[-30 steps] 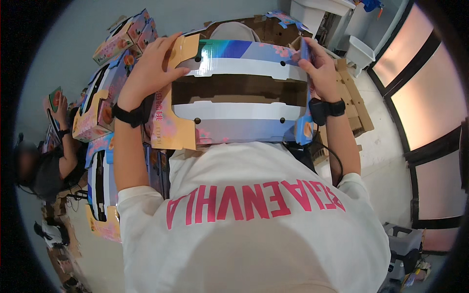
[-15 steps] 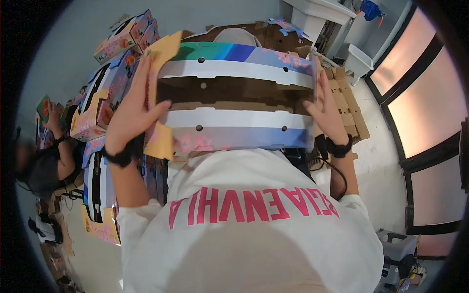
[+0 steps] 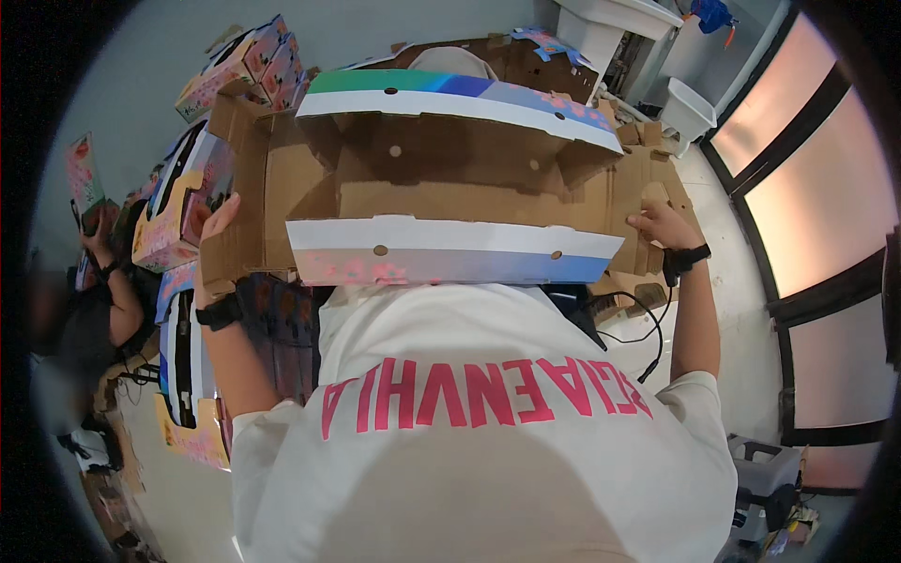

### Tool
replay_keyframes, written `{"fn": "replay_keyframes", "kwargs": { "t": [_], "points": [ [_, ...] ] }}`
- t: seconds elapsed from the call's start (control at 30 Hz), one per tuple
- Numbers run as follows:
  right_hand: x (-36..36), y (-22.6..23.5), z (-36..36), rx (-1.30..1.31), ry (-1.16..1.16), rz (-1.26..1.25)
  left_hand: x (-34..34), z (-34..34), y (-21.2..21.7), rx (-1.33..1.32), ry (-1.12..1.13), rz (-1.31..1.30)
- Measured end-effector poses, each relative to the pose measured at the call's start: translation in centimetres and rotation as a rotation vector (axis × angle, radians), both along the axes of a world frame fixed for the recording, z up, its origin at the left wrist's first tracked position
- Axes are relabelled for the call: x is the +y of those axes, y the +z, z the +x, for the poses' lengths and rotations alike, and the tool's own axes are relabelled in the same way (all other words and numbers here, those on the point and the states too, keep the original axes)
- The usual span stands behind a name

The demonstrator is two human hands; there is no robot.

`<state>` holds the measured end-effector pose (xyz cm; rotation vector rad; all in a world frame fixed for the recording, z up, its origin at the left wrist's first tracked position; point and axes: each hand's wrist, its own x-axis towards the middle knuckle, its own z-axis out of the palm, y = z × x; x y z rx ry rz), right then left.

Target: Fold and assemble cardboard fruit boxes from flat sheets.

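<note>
The cardboard box [image 3: 441,202] is half folded; left hand [image 3: 214,230] and right hand [image 3: 662,225] each clasp an end flap; side walls stand, ends not yet closed.

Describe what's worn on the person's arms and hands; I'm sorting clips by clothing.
Both hands are bare, no gloves. The left hand has a black band at its wrist, and the right hand has a black watch-like band too. The forearms are uncovered; short white T-shirt sleeves end above the elbows.
</note>
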<state>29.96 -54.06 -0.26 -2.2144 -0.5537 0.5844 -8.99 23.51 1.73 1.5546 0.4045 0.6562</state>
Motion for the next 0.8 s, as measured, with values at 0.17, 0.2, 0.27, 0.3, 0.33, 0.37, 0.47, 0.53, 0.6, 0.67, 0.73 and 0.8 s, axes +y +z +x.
{"fn": "replay_keyframes", "kwargs": {
  "t": [0.17,0.2,0.27,0.3,0.33,0.37,0.47,0.53,0.6,0.67,0.73,0.8],
  "points": [
    [1.1,0.9,0.3,-0.206,-0.045,-0.266,2.1,0.2,-1.2,-0.080,-0.068,0.195],
    [1.1,1.2,0.2,-0.203,-0.096,-0.274,1.9,0.0,-0.8,-0.039,0.018,0.408],
    [1.1,1.5,-0.2,-0.246,-0.140,-0.432,1.1,-0.2,0.3,-0.011,0.082,0.471],
    [1.2,1.5,-0.5,-0.311,-0.153,-0.508,0.7,-0.2,0.9,0.007,0.132,0.427],
    [1.3,1.1,-0.8,-0.283,-0.161,-0.539,0.4,0.0,1.3,0.024,0.183,0.382],
    [1.8,0.5,-1.2,-0.441,-0.122,-0.403,0.1,0.1,1.6,0.041,0.234,0.337],
    [2.8,-1.7,-2.0,-0.411,-0.179,-0.040,-0.1,0.3,2.0,0.121,0.274,0.307],
    [3.8,-3.3,-2.1,-0.284,-0.345,0.227,-0.1,-0.1,1.8,0.177,0.262,0.322],
    [3.6,-4.9,-2.6,-0.187,-0.438,0.359,-0.4,-0.9,1.4,0.052,0.272,1.092],
    [3.5,-6.6,-2.6,-0.020,-0.482,0.722,-1.0,-1.3,1.3,0.054,0.265,1.306],
    [3.4,-8.5,-2.4,0.173,-0.450,1.107,-1.9,-0.9,1.7,0.056,0.234,1.369],
    [2.4,-10.0,-1.9,0.118,-0.535,1.132,-2.8,0.2,2.3,-0.304,-0.039,-0.242]
  ]
}}
